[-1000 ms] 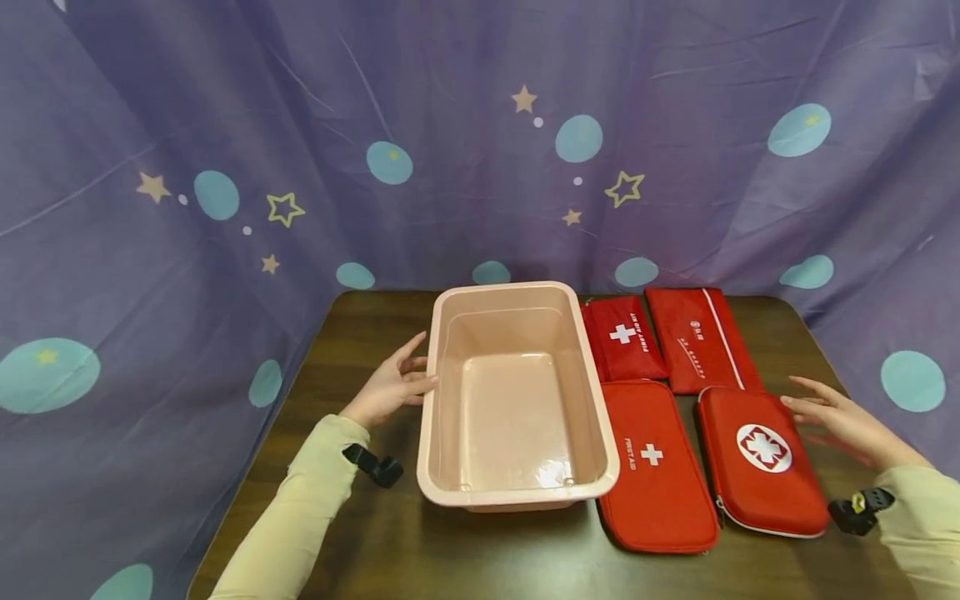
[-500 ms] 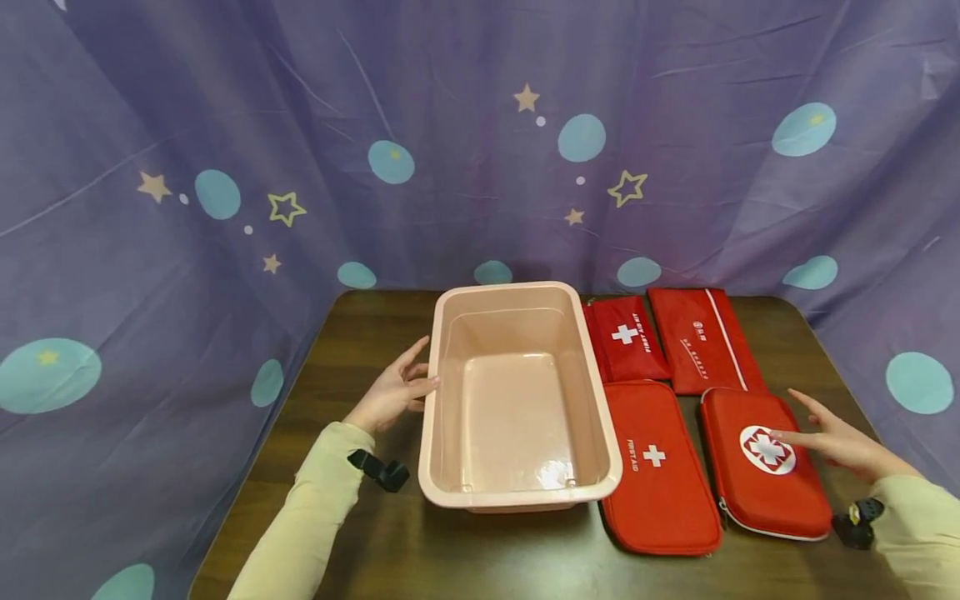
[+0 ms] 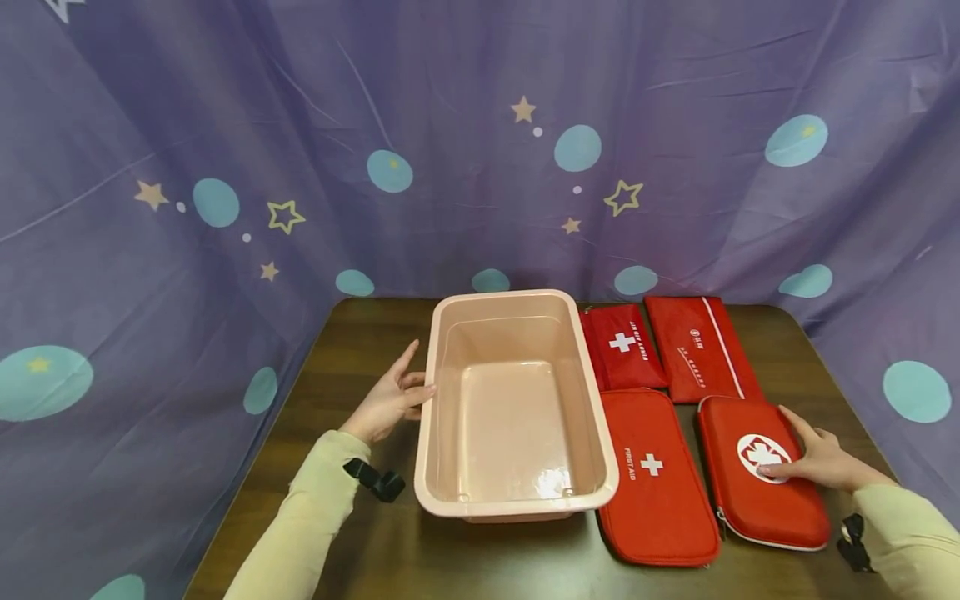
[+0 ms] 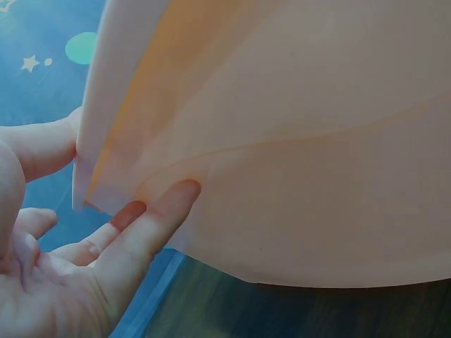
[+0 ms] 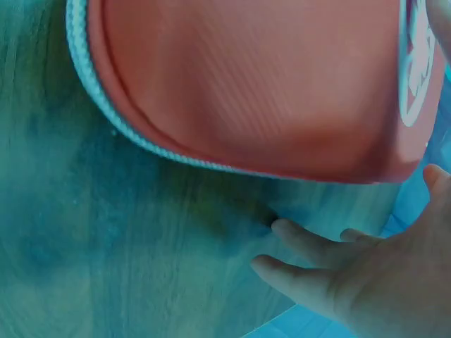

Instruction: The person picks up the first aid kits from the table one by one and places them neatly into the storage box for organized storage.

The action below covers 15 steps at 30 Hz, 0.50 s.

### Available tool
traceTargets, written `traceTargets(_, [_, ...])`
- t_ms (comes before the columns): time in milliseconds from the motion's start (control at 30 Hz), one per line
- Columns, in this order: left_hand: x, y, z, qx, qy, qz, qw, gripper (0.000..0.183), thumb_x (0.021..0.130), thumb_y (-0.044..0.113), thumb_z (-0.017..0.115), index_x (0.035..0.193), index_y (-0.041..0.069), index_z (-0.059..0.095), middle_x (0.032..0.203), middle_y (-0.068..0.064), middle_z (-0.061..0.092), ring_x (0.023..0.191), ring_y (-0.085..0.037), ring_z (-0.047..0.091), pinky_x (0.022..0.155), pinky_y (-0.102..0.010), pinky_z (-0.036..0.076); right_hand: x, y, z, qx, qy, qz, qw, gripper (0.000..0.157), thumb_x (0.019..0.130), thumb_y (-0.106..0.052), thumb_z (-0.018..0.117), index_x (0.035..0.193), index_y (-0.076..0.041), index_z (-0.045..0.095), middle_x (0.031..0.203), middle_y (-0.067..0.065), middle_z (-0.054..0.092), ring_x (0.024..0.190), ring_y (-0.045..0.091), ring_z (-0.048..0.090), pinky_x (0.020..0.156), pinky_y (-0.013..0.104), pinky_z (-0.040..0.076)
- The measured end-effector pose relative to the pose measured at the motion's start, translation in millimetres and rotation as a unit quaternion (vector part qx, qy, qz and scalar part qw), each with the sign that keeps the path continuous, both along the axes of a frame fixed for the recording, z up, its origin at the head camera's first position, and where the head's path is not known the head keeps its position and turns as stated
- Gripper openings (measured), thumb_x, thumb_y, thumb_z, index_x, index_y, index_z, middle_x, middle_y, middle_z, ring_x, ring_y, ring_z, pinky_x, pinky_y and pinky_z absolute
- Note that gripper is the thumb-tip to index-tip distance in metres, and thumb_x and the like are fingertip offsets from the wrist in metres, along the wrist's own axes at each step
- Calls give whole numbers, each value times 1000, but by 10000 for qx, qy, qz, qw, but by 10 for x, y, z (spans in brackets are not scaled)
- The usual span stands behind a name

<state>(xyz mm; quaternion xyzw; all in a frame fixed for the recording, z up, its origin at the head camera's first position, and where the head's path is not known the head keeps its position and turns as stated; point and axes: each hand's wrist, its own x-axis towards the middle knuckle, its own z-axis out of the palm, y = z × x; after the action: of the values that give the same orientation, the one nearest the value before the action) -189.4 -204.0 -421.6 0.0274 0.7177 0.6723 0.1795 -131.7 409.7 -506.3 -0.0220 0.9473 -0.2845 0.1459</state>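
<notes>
My left hand (image 3: 392, 402) is at the left side of a pale pink plastic tub (image 3: 517, 510), thumb at the rim. In the left wrist view, the fingers (image 4: 151, 225) lie fairly straight against the tub's outer wall. A red hard-shell zip case (image 3: 787, 512) with a round white cross emblem lies flat at the right. Over its right edge is my right hand (image 3: 821, 457), its thumb reaching the emblem. From the right wrist, the other fingers (image 5: 303, 243) appear spread beside the zipped edge, apart from it and low over the table.
Left of the zip case lies a flat red first aid pouch (image 3: 660, 517), partly beside the tub's rim. Behind them are a smaller red first aid kit pouch (image 3: 618, 346) and a red pouch with a white stripe (image 3: 701, 350). A patterned purple curtain (image 3: 480, 150) hangs behind the wooden table (image 3: 360, 550).
My right hand has come leftward and down over the zip case, its thumb now at the emblem. The left hand stays at the tub; the tub and pouches keep their places.
</notes>
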Motion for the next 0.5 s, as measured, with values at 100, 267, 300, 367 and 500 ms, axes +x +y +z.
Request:
traceTargets(100, [4,5,-5,-17,6,-2,10000,89,92,-1,55,153,25,-4,136,-36,36,93,-19,62,73,-37,55,-6,-9,-38,79,37,-64,9999,107,78,-34,73,143,12,2,121,52,24,110,68,20,81,73,32])
traceTargets(267, [12,2,4,-62,-64,72,9999,89,92,-3,54,153,25,-5,136,-35,38,95,-22,62,71,-37,55,-31,-30,-73,151,66,-40,9999,106,76,-33,74,142,13,5,121,51,27,110,67,22,82,73,33])
traceTargets(300, [10,3,7,-56,-69,74,9999,89,92,-3,54,153,26,-5,136,-34,38,95,-23,62,72,-37,55,-37,-33,-71,147,80,-32,9999,105,75,-32,75,141,13,6,120,50,28,109,67,22,81,73,33])
traceTargets(367, [3,8,16,-61,-50,71,9999,90,92,-2,54,153,26,-6,136,-34,38,96,-23,61,72,-37,55,-50,-35,-63,104,12,-37,9999,105,76,-32,74,141,14,4,119,51,27,109,66,22,81,72,33])
traceTargets(500, [4,31,3,-66,-28,110,9999,89,92,-2,54,153,26,-3,135,-32,39,95,-21,61,72,-37,55,-63,-41,-37,23,-147,-44,9999,106,78,-32,73,141,14,2,118,53,23,108,65,21,82,71,33])
